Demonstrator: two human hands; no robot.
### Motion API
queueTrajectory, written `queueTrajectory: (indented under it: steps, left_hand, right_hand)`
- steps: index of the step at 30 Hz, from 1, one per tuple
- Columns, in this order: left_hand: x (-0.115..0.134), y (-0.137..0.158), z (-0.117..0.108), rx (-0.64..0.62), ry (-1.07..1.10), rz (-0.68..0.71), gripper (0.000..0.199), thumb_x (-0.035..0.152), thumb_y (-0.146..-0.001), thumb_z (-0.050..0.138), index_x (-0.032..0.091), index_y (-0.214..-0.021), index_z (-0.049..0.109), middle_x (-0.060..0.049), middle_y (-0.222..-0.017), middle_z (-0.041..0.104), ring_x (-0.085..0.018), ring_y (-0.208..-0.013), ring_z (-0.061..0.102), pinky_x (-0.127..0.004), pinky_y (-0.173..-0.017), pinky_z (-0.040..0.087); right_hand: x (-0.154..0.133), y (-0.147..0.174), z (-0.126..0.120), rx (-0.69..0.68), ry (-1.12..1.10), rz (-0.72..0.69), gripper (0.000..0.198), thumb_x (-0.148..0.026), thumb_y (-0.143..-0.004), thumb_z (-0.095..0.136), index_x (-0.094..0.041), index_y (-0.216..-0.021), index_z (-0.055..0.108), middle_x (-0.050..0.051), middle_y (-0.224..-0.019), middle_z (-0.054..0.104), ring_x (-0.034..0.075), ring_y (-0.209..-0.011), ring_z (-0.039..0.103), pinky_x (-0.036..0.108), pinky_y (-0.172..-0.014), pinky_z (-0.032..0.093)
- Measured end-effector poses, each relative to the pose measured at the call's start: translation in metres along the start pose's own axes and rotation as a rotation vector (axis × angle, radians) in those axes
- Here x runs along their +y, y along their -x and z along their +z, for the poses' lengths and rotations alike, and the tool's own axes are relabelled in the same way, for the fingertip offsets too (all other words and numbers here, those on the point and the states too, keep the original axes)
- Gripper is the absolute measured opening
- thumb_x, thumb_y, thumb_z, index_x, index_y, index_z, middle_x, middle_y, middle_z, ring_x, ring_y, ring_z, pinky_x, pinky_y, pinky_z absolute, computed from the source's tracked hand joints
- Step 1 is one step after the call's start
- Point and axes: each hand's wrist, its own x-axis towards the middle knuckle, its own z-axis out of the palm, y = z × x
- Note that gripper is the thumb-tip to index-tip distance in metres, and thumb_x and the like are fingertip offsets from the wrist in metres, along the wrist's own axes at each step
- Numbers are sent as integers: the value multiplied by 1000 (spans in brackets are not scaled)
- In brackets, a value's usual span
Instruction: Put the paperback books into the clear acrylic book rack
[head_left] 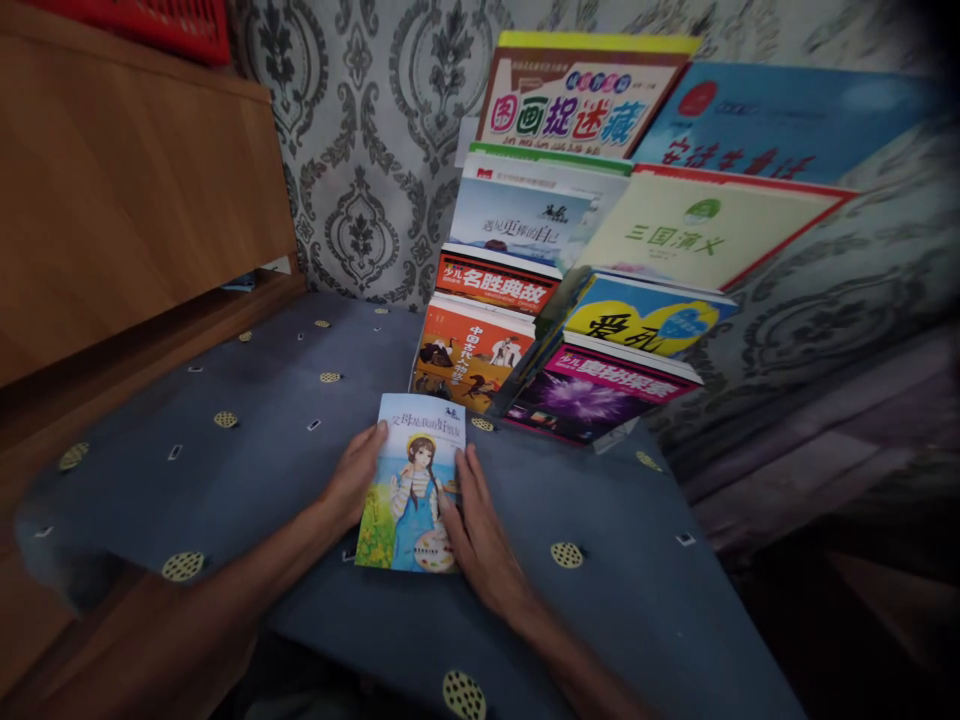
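A paperback book [401, 500] with a girl in a yellow hat and blue overalls on its cover faces me, closed and upright to my view. My left hand [358, 475] grips its left edge, thumb at the front and the other fingers hidden behind. Along the right edge lies my right hand [484, 540], its thumb over the cover and its fingers against the side. Just beyond the book stands a tiered rack of books, among them an orange book [472, 350] and a purple book [600, 390].
A blue tablecloth [285, 480] with pineapple prints covers the table. Higher on the rack are a yellow-topped picture book [577, 100], a pale green book [697, 225] and others. A wooden cabinet [135, 180] borders the left, with a red basket [165, 25] on top. Patterned wallpaper [360, 230] is behind.
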Motion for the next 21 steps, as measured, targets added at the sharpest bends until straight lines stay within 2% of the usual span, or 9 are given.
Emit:
queueTrajectory:
  steps: [5, 9, 14, 21]
  left_hand:
    - [0, -17, 15, -26, -109, 95, 58, 65, -69, 79, 12, -90, 70, -8, -74, 76, -19, -60, 70, -28, -57, 55]
    - [-3, -23, 14, -43, -192, 127, 66, 75, -64, 76, 13, -88, 71, -6, -69, 75, -19, -57, 68, -26, -53, 50]
    - [-1, -22, 6, -39, -303, 144, 65, 77, -67, 71, 14, -83, 72, -5, -66, 74, -19, -56, 67, -26, -53, 50]
    - [0, -23, 3, -94, -263, 80, 54, 69, -80, 66, 17, -93, 75, -6, -72, 78, -25, -70, 75, -31, -61, 58]
  right_hand:
    - [3, -25, 2, 199, -254, 138, 69, -59, -101, 38, -22, -159, 31, 11, -159, 43, 28, -149, 39, 54, -120, 36]
    - [-5, -34, -8, 161, -525, 186, 61, -61, -97, 46, -21, -144, 52, 11, -140, 64, 29, -127, 61, 49, -108, 50]
    - [-13, -36, -17, 121, -847, 227, 52, -56, -90, 62, -22, -130, 60, 9, -124, 73, 28, -111, 70, 41, -92, 59]
    - [-11, -35, -19, 108, -919, 270, 47, -56, -85, 67, -24, -119, 58, 6, -104, 78, 27, -99, 74, 42, -83, 62]
